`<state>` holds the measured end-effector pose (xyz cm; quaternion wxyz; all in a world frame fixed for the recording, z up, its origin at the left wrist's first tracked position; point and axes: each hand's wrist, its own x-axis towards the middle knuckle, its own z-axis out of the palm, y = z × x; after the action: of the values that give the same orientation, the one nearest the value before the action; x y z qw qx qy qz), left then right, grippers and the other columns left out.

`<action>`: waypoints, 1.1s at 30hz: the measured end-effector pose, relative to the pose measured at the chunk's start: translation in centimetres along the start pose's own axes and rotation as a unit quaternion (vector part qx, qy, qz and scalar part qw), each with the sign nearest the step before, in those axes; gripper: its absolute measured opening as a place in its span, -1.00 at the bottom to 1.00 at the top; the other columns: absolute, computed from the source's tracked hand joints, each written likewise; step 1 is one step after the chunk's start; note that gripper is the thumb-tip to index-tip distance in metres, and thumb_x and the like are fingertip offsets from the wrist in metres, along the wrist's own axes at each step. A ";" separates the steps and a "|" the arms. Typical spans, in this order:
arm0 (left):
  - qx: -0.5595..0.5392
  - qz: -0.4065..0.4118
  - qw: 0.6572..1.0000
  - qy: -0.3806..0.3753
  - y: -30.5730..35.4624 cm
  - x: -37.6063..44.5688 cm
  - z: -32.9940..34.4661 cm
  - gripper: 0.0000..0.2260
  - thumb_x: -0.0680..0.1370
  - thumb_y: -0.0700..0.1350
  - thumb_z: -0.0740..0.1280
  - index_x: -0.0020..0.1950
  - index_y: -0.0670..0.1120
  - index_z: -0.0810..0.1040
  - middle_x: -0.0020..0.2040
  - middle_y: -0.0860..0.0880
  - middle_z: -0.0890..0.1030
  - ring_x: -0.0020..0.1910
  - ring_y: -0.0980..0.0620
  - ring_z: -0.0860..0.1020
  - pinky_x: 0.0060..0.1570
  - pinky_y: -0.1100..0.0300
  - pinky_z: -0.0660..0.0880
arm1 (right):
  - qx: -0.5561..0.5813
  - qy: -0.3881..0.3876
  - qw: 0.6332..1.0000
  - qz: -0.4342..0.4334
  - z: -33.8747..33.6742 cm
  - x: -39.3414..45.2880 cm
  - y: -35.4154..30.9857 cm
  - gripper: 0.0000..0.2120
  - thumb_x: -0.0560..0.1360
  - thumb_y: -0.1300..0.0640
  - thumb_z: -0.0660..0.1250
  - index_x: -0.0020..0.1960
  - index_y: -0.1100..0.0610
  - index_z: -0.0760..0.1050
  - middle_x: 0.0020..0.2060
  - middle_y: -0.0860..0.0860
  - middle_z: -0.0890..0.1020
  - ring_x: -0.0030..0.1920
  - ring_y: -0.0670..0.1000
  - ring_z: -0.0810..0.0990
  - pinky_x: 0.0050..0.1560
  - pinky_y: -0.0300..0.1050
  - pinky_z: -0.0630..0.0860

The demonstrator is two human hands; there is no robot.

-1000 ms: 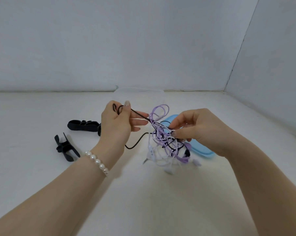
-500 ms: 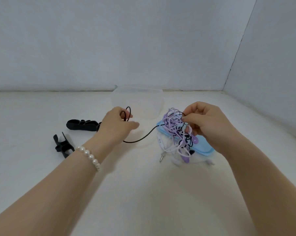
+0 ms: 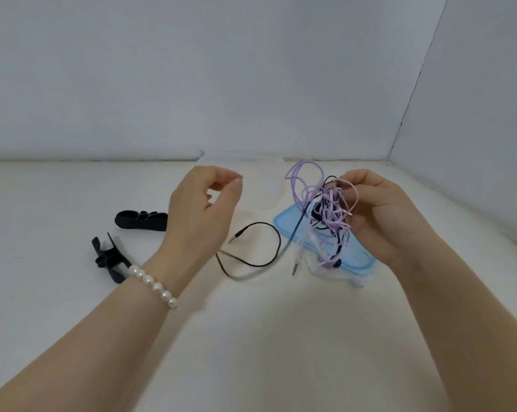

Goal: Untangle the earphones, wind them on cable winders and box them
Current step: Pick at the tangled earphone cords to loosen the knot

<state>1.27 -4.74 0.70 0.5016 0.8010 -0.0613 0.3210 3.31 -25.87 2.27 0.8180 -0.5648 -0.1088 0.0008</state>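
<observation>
Setting: plain enclosure, soft even light

A pale grey back wall (image 3: 221,78) meets a second grey wall (image 3: 489,114) at a vertical corner seam on the right. Both rise from an off-white, cloth-like table surface (image 3: 251,337), slightly creased. Lighting is diffuse; shadows are faint

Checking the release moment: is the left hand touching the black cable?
Apart. The head view shows the left hand raised with nothing in it, and the black cable lying loose on the table below.

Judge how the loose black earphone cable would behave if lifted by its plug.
The thin black earphone cable is probably floppy: it lies in slack curves on the white table. Likely light. It would likely drag the tangled purple-and-white earphone bundle, where it runs.
</observation>
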 end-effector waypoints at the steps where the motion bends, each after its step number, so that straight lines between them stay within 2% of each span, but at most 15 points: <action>1: -0.042 0.028 0.999 -0.007 0.5 -0.4 0.0 -0.89 0.45 0.03 0.29 -0.23 0.08 0.57 -0.22 0.10 0.62 -0.17 0.14 0.55 -0.10 0.21 0.44 | -0.001 -0.004 1.000 -0.005 0.1 0.0 0.1 -0.53 0.41 0.52 0.15 -0.48 0.10 0.56 -0.42 0.03 0.62 -0.41 -0.04 0.57 -0.37 -0.27 0.49; 3: -0.078 0.074 0.992 -0.060 1.1 -1.2 0.3 -0.76 0.43 0.08 0.28 -0.36 0.00 0.56 -0.37 0.01 0.59 -0.33 0.00 0.53 -0.24 0.11 0.46 | -0.007 -0.008 1.000 -0.020 0.2 0.0 0.3 -0.52 0.39 0.56 0.16 -0.50 0.11 0.55 -0.41 0.05 0.64 -0.39 -0.04 0.60 -0.34 -0.26 0.51; 5: -0.070 0.100 0.986 -0.113 1.4 -2.0 0.6 -0.68 0.42 0.12 0.28 -0.39 -0.08 0.55 -0.39 -0.05 0.57 -0.39 -0.04 0.49 -0.31 0.08 0.44 | -0.017 -0.007 0.999 -0.038 0.2 0.1 0.5 -0.51 0.37 0.59 0.17 -0.51 0.12 0.55 -0.40 0.07 0.65 -0.36 -0.02 0.62 -0.29 -0.24 0.55; 8: -0.070 0.093 0.981 -0.156 1.3 -2.4 1.2 -0.67 0.38 0.16 0.30 -0.44 -0.06 0.54 -0.44 -0.11 0.56 -0.45 -0.08 0.47 -0.38 0.05 0.41 | -0.019 -0.010 0.998 -0.061 0.2 0.1 0.6 -0.53 0.32 0.60 0.20 -0.51 0.11 0.53 -0.36 0.09 0.65 -0.30 0.02 0.63 -0.20 -0.20 0.58; 9: -0.085 0.068 0.978 -0.177 1.3 -2.4 1.3 -0.66 0.36 0.17 0.31 -0.45 -0.06 0.55 -0.46 -0.12 0.56 -0.47 -0.10 0.47 -0.41 0.06 0.41 | -0.015 -0.013 0.997 -0.068 0.3 0.1 0.7 -0.55 0.30 0.60 0.22 -0.52 0.11 0.52 -0.36 0.09 0.65 -0.30 0.03 0.63 -0.20 -0.20 0.58; 11: -0.142 -0.010 0.961 -0.237 1.7 -2.3 1.3 -0.71 0.32 0.15 0.36 -0.42 -0.04 0.61 -0.43 -0.08 0.61 -0.49 0.00 0.49 -0.41 0.18 0.45 | -0.022 -0.020 0.996 -0.087 0.4 0.0 0.7 -0.54 0.27 0.61 0.22 -0.53 0.10 0.50 -0.36 0.09 0.65 -0.30 0.02 0.64 -0.20 -0.22 0.56; 14: -0.227 -0.147 0.915 -0.301 1.8 -2.4 1.8 -0.63 0.34 0.11 0.36 -0.14 -0.20 0.64 -0.22 -0.07 0.66 -0.29 0.05 0.60 -0.20 0.17 0.55 | -0.050 -0.038 0.993 -0.098 0.5 -0.1 0.8 -0.58 0.22 0.61 0.29 -0.52 0.10 0.51 -0.37 0.08 0.65 -0.30 0.00 0.64 -0.20 -0.23 0.56; 16: -0.258 -0.222 0.893 -0.293 1.8 -2.2 2.2 -0.56 0.35 0.16 0.38 -0.03 -0.19 0.60 -0.10 -0.07 0.65 -0.14 -0.01 0.63 -0.05 0.09 0.57 | -0.076 -0.064 0.991 -0.088 0.5 -0.1 0.8 -0.69 0.16 0.51 0.29 -0.50 0.11 0.54 -0.35 0.07 0.66 -0.27 0.04 0.64 -0.17 -0.20 0.56; 19: -0.292 -0.284 0.881 -0.240 1.6 -1.8 2.2 -0.61 0.33 0.15 0.41 -0.05 -0.12 0.54 -0.11 -0.06 0.63 -0.10 -0.06 0.62 -0.02 0.07 0.57 | -0.139 -0.113 0.982 -0.058 0.8 -0.4 0.9 -0.72 0.19 0.43 0.21 -0.44 0.12 0.59 -0.34 0.11 0.66 -0.26 0.22 0.55 -0.08 -0.11 0.50; 21: -0.289 -0.300 0.884 -0.213 1.3 -1.5 2.2 -0.68 0.41 0.04 0.39 0.02 -0.15 0.50 -0.07 -0.11 0.63 -0.10 -0.09 0.64 -0.07 0.09 0.59 | -0.150 -0.135 0.979 -0.040 1.2 -0.6 1.0 -0.72 0.21 0.39 0.17 -0.42 0.14 0.60 -0.37 0.12 0.65 -0.27 0.12 0.61 -0.14 -0.20 0.53; 23: -0.275 -0.298 0.891 -0.203 0.9 -1.4 2.2 -0.79 0.49 -0.13 0.38 0.06 -0.18 0.50 -0.05 -0.15 0.63 -0.15 -0.08 0.64 -0.10 0.08 0.59 | -0.137 -0.130 0.982 -0.020 1.6 -0.8 0.9 -0.79 0.25 0.35 0.20 -0.40 0.16 0.58 -0.40 0.13 0.63 -0.31 0.05 0.64 -0.20 -0.21 0.56; 25: -0.257 -0.290 0.900 -0.202 0.6 -1.5 2.2 -0.85 0.50 -0.24 0.35 0.05 -0.21 0.51 -0.09 -0.15 0.63 -0.24 -0.02 0.62 -0.11 0.07 0.60 | -0.133 -0.113 0.985 -0.010 1.8 -0.8 1.0 -0.91 0.26 0.33 0.37 -0.35 0.18 0.51 -0.41 0.13 0.62 -0.36 0.04 0.63 -0.24 -0.16 0.59; 27: -0.234 -0.266 0.912 -0.206 0.6 -1.7 2.3 -0.92 0.51 -0.29 0.34 -0.02 -0.19 0.53 -0.15 -0.13 0.63 -0.32 0.06 0.61 -0.17 0.11 0.60 | -0.183 -0.081 0.980 -0.011 2.1 -0.9 1.5 -0.74 0.23 0.35 0.52 -0.28 0.20 0.43 -0.39 0.13 0.61 -0.36 0.08 0.63 -0.23 -0.07 0.63; 32: -0.172 -0.206 0.943 -0.197 0.2 -1.9 2.6 -0.93 0.49 -0.33 0.32 -0.11 -0.18 0.54 -0.18 -0.11 0.56 -0.41 0.11 0.57 -0.31 0.24 0.57 | -0.272 -0.024 0.962 0.003 2.5 -1.0 1.8 -0.81 0.33 0.44 0.44 -0.23 0.23 0.47 -0.33 0.20 0.60 -0.30 0.19 0.58 -0.16 0.11 0.57; 33: -0.167 -0.205 0.946 -0.186 0.2 -1.8 2.6 -0.93 0.49 -0.35 0.31 -0.11 -0.21 0.54 -0.18 -0.13 0.56 -0.42 0.11 0.56 -0.35 0.25 0.56 | -0.264 -0.019 0.964 0.009 2.5 -1.0 1.6 -0.82 0.34 0.45 0.42 -0.22 0.24 0.48 -0.33 0.21 0.61 -0.29 0.19 0.58 -0.16 0.08 0.58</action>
<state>1.01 -7.44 -0.98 0.6626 0.7467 -0.0409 0.0417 2.10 -23.13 1.40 0.6374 -0.7617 -0.1157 -0.0101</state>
